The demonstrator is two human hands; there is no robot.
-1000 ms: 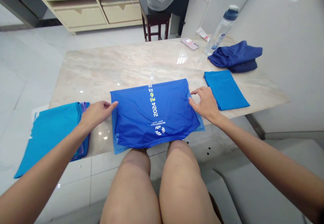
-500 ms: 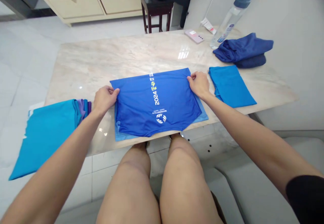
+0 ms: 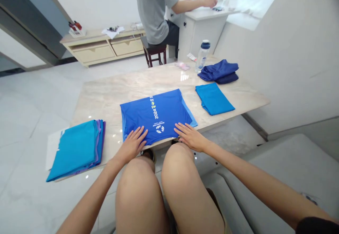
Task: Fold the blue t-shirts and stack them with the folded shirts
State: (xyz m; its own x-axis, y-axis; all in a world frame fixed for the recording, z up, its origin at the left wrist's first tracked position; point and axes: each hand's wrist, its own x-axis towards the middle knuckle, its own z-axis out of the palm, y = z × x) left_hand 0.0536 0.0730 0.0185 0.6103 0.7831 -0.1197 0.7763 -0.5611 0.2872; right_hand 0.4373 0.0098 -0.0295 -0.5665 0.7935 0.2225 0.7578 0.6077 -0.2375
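A folded dark blue shirt with white and yellow print lies on the marble-look table in front of me. A lighter blue layer shows along its right and left edges. My left hand rests flat on the shirt's near left part, fingers spread. On its near right edge lies my right hand, also with the fingers stretched out. To the left is a stack of folded teal, blue and purple garments. A folded bright blue garment lies to the right.
A crumpled navy garment and a clear water bottle stand at the table's back right, near a blurred pink phone and a white tube. Beyond the table, a person in grey sits on a stool.
Both hands have let go of the shirt's upper side edges and moved toward me, now flat on its near edge. My view has tilted up, showing more of the room.
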